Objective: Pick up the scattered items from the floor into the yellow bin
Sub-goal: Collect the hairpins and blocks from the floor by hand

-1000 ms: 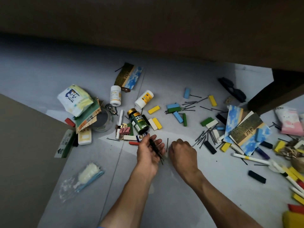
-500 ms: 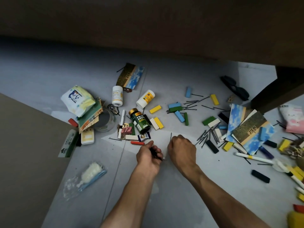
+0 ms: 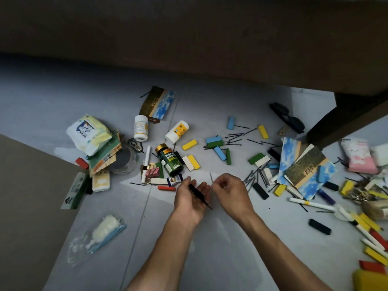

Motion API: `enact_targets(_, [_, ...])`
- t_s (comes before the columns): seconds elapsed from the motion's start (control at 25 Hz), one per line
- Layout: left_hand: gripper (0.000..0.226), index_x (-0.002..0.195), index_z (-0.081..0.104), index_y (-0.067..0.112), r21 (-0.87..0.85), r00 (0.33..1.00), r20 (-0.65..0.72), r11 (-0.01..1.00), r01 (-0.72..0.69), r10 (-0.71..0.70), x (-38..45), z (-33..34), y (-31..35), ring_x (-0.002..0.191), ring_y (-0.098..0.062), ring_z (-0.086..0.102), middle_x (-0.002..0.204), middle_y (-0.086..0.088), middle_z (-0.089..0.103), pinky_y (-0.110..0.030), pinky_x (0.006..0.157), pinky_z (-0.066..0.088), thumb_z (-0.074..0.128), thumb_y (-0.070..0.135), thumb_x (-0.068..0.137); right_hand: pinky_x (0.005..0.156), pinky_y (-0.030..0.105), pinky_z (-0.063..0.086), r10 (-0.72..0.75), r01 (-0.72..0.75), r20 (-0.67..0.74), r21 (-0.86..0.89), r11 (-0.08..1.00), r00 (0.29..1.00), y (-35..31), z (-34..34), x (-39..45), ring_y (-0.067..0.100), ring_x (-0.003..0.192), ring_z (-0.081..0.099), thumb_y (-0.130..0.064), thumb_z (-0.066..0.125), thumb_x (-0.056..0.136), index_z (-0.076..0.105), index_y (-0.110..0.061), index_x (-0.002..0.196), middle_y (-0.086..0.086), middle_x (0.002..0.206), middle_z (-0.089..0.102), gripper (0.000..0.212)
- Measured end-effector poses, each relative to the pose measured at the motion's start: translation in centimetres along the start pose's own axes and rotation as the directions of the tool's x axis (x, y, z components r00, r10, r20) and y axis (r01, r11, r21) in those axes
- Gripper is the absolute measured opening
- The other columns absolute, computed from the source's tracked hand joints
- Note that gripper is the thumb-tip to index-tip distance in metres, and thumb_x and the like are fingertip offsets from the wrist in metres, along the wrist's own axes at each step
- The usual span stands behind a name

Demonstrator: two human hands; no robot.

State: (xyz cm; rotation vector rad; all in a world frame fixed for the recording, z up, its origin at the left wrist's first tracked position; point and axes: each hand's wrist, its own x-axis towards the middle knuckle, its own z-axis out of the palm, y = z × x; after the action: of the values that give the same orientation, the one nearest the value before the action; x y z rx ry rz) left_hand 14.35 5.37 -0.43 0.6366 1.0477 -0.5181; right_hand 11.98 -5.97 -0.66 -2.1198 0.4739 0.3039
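Crouched over the grey floor [image 3: 210, 238], I cradle a bundle of black hairpins [image 3: 199, 196] in my upturned left hand [image 3: 190, 198], fingers loosely curled around it, while my right hand [image 3: 230, 194], just beside it, pinches a single thin pin [image 3: 211, 177] between thumb and fingertips. More loose hairpins [image 3: 255, 177] lie among coloured blocks to my right, a green bottle [image 3: 170, 160] sits just beyond my hands, and a corner of the yellow bin [image 3: 369, 280] shows at lower right.
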Motion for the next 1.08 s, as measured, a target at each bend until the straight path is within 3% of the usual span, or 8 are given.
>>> enact_targets(0.16, [0.013,0.092,0.053,0.009,0.026,0.994,0.092,0.998,0.060,-0.062,0.2,2.9,-2.6,0.065,-0.027,0.061,0.077,-0.010,0.055,-0.036,0.057,0.051,0.051,0.021,0.098,0.068,0.023,0.049,-0.163,0.154,-0.105,-0.092,0.984,0.981,1.0,-2.3,-2.8,0.005,0.078,0.061,-0.030,0.065,0.086,0.068,-0.025,0.093,-0.011,0.088,0.068,0.010])
enact_targets(0.28, [0.002,0.094,0.051,0.011,0.070,0.998,0.065,0.997,0.018,-0.023,0.2,4.3,-4.0,0.056,-0.019,0.049,0.068,-0.007,0.052,-0.025,0.052,0.038,0.051,0.012,0.096,0.063,0.023,0.048,-0.050,0.048,-0.095,-0.016,0.999,0.994,3.1,-3.5,-4.0,0.001,0.071,0.060,-0.034,0.069,0.083,0.061,-0.029,0.092,-0.011,0.079,0.065,0.014])
enact_targets(0.48, [0.011,0.093,0.056,0.010,0.065,0.999,0.030,0.998,-0.015,0.013,0.0,4.7,-5.3,0.062,-0.021,0.051,0.069,-0.008,0.053,-0.032,0.063,0.046,0.047,0.009,0.098,0.062,0.030,0.052,0.085,-0.050,-0.117,0.275,0.960,0.989,3.6,-2.8,-2.7,0.011,0.064,0.064,-0.016,0.071,0.083,0.064,-0.020,0.080,0.000,0.067,0.068,0.009])
enact_targets(0.56, [0.014,0.097,0.055,0.011,0.061,0.999,0.006,0.997,-0.041,0.041,0.3,4.5,-4.9,0.060,-0.019,0.049,0.068,-0.008,0.052,-0.029,0.058,0.042,0.042,0.008,0.101,0.062,0.023,0.051,0.054,-0.003,-0.166,0.295,0.955,0.985,4.2,-2.8,-2.9,0.008,0.066,0.064,-0.017,0.072,0.084,0.064,-0.022,0.080,-0.003,0.070,0.068,0.010])
enact_targets(0.72, [0.018,0.095,0.055,0.014,0.059,1.000,-0.017,0.998,-0.016,0.017,0.7,3.9,-3.9,0.054,-0.015,0.043,0.065,-0.004,0.048,-0.022,0.047,0.035,0.038,0.008,0.101,0.067,0.011,0.045,-0.071,0.067,-0.163,-0.034,0.997,0.984,7.5,-3.6,-4.4,0.002,0.081,0.060,-0.011,0.066,0.081,0.063,-0.025,0.101,-0.012,0.096,0.065,0.025])
enact_targets(0.88, [0.017,0.092,0.055,0.012,0.028,1.000,-0.001,0.999,0.017,-0.017,0.6,3.6,-4.0,0.057,-0.017,0.049,0.069,-0.008,0.054,-0.024,0.051,0.039,0.041,0.007,0.099,0.075,0.018,0.047,-0.074,0.072,-0.023,-0.083,0.994,0.997,8.1,-2.5,-3.6,0.005,0.089,0.061,-0.019,0.068,0.081,0.061,-0.023,0.120,-0.006,0.110,0.067,0.039])
enact_targets(1.0, [0.016,0.089,0.056,0.011,0.084,1.000,0.004,0.996,-0.003,0.003,0.1,3.4,-3.8,0.060,-0.020,0.053,0.067,-0.008,0.056,-0.027,0.058,0.042,0.044,0.015,0.098,0.065,0.024,0.039,0.000,-0.053,-0.184,-0.284,0.957,0.983,7.4,-1.3,-2.4,0.017,0.085,0.062,-0.038,0.065,0.085,0.064,-0.019,0.105,-0.003,0.098,0.066,0.027])
enact_targets(1.08, [0.015,0.091,0.057,0.011,0.141,0.999,-0.008,0.989,-0.041,0.042,0.0,3.0,-3.6,0.058,-0.020,0.052,0.063,-0.006,0.055,-0.027,0.059,0.042,0.044,0.013,0.098,0.059,0.026,0.033,-0.031,-0.068,-0.229,-0.411,0.909,0.973,6.7,-0.7,-1.7,0.023,0.079,0.062,-0.036,0.062,0.085,0.065,-0.017,0.089,0.000,0.088,0.067,0.019])
